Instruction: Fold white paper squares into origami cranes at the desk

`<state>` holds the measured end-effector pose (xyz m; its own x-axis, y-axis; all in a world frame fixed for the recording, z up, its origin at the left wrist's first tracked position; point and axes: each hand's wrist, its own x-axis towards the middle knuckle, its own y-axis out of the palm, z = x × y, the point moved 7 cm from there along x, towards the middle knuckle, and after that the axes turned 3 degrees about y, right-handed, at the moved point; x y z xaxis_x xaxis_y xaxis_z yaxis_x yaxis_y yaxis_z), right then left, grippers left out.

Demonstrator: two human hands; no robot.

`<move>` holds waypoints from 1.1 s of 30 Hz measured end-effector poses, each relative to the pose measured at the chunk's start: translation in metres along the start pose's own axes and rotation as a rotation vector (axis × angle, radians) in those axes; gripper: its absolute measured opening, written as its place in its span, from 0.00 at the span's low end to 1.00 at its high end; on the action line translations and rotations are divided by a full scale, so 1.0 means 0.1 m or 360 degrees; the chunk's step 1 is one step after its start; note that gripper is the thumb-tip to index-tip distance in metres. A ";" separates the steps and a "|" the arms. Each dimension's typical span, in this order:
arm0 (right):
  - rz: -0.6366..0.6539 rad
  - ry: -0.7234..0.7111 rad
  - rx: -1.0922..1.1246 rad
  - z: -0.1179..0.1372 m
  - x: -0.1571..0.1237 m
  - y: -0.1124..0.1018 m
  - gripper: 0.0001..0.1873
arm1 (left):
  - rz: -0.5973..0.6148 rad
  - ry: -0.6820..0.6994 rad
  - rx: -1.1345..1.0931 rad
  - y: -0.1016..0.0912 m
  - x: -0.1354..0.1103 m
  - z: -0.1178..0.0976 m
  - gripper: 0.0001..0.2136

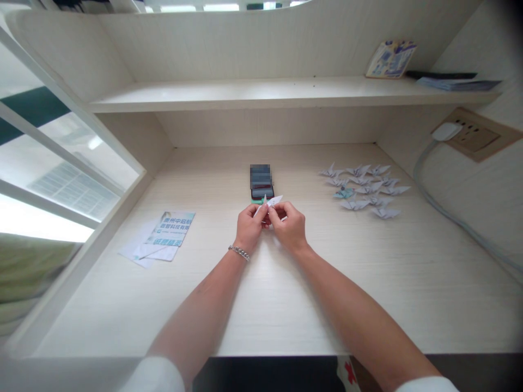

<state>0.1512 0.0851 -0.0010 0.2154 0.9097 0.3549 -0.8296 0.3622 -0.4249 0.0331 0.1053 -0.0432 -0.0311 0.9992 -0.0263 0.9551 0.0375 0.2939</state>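
Between my two hands is a small white paper crane (274,201), its pointed tips sticking up past the fingers. My left hand (249,224), with a chain bracelet (239,252) at the wrist, pinches it from the left. My right hand (289,224) pinches it from the right. The fingertips hide the lower part of the folded paper. Just beyond the hands lies a phone (261,182) with a blurred screen. Off to the right several white folded paper cranes (369,188) stand in a group, with a light blue one (344,193) among them.
Loose paper sheets and a printed leaflet (171,231) lie at the left of the desk (261,305). A shelf (245,93) spans the back, bearing a small patterned box (391,59). At right, a grey cable (449,215) runs down from a wall socket (476,133).
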 end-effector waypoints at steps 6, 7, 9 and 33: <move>-0.0042 -0.0018 -0.0058 -0.01 0.00 -0.02 0.09 | 0.0090 -0.0054 -0.0057 0.03 0.01 0.01 0.14; -0.0067 -0.0017 -0.0074 -0.01 0.01 -0.03 0.09 | 0.0097 -0.0062 -0.0064 0.03 0.00 0.01 0.14; -0.0114 -0.0016 -0.0096 -0.01 0.01 -0.06 0.09 | 0.0092 -0.0065 -0.0092 0.02 0.00 0.00 0.14; -0.0098 -0.0004 -0.0054 -0.05 0.01 -0.04 0.09 | 0.0077 -0.0022 -0.0051 -0.01 0.00 -0.02 0.13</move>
<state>0.1569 0.0851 -0.0029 0.2644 0.8850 0.3832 -0.7968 0.4243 -0.4302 0.0319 0.1055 -0.0412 0.0193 0.9995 -0.0246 0.9454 -0.0103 0.3258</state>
